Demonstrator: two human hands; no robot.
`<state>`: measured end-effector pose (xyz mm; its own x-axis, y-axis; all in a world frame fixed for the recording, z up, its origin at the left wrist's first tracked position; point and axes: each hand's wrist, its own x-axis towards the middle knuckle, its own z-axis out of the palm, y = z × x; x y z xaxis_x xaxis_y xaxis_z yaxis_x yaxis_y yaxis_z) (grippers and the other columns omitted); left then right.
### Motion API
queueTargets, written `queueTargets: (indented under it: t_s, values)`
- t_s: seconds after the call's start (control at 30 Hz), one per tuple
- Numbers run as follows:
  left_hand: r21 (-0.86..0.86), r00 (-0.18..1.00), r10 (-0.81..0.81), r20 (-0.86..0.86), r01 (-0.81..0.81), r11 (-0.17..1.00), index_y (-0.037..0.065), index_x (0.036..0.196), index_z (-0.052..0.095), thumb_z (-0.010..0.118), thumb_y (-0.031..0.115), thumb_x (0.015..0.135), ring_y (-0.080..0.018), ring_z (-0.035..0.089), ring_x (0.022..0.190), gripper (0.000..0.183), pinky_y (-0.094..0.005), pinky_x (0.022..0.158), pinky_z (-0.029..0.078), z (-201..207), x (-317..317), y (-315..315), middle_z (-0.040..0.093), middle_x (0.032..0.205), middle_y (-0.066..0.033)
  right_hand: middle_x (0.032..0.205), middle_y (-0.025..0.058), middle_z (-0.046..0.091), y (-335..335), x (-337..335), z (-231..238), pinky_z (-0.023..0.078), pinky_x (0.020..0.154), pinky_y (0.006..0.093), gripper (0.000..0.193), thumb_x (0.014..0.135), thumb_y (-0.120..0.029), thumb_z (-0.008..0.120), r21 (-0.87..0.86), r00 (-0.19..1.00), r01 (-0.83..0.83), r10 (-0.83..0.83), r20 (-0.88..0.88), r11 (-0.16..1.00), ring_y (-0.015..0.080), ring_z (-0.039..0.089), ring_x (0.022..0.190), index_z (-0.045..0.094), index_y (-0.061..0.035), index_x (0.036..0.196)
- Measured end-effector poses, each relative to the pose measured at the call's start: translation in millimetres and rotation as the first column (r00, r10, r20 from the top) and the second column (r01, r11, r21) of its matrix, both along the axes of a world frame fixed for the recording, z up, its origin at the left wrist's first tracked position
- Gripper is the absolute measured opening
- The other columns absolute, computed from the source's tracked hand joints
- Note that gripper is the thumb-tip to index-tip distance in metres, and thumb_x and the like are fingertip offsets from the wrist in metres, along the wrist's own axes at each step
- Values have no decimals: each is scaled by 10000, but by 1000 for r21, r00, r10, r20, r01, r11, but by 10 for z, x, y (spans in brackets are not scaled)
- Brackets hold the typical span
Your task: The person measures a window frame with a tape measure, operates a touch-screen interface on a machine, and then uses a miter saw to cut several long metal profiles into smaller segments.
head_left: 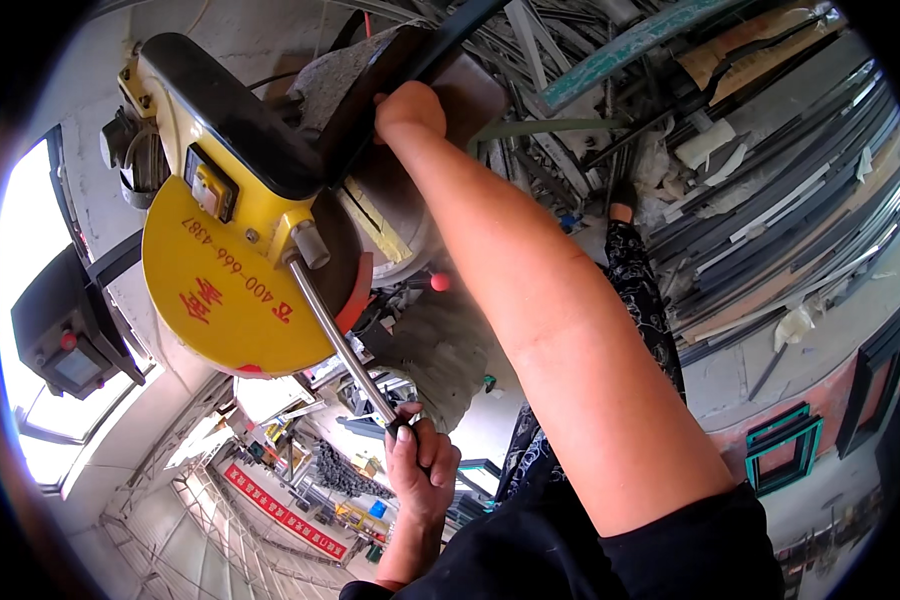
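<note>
My left hand (422, 466) is wrapped round the black grip at the end of a steel lever (338, 340). That lever joins a cut-off saw (240, 280) with a round yellow blade guard and a long black cover. Across the picture stretches my right arm, its bare forearm reaching to the saw's bed. There my right hand (410, 112) is closed against a dark metal profile (455, 40) that slants up past the saw. Most of its fingers are hidden. Part of the blade (342, 235) shows beside the guard, close to the profile's near end.
A motor (135, 150) sits behind the saw, and a black control box (70, 335) hangs at the left. Stacked long metal profiles (800, 220) cover the floor at the right. Offcuts crowd the saw's far side. Small dark frames (785, 445) lean at the lower right.
</note>
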<state>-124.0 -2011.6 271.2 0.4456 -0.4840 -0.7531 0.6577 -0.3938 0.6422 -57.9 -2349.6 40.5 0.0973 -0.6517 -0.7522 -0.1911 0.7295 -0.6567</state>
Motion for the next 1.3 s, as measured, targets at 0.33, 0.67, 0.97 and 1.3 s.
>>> queueTargets:
  t_s: [0.33, 0.67, 0.97, 1.3]
  values:
    - [10, 1000, -19, 24, 19, 1000, 66, 1209, 487, 489, 243, 996, -82, 289, 434, 277, -228, 378, 260, -93, -6, 47, 338, 637, 14, 855, 189, 707, 5, -1, 43, 541, 728, 386, 219, 858, -205, 669, -30, 999, -15, 13, -45, 999, 307, 705, 813, 711, 9, 863]
    - [-30, 999, -33, 31, 34, 999, 67, 1198, 480, 482, 220, 1004, -83, 295, 422, 248, -231, 369, 260, -151, -30, 11, 340, 631, 10, 796, 209, 687, -91, 78, -114, 561, 546, 397, 318, 856, -229, 709, 25, 998, 27, -28, 56, 999, 333, 700, 636, 653, 79, 908]
    - [-58, 998, 27, 57, -24, 998, 51, 1184, 471, 521, 211, 990, -90, 297, 422, 256, -240, 371, 252, -223, -34, 79, 345, 633, 0, 785, 182, 697, 25, 22, 210, 556, 620, 393, 293, 883, -247, 660, 95, 997, 9, -17, 79, 995, 311, 701, 619, 682, 45, 887]
    - [-81, 997, 21, 68, -16, 997, 9, 1190, 449, 517, 186, 992, -94, 356, 426, 275, -235, 390, 303, -404, -50, 84, 394, 621, -9, 1065, 165, 603, -92, 114, 30, 634, 576, 419, 245, 907, -117, 649, 257, 963, 129, -183, 199, 958, 365, 662, 780, 556, 19, 1088]
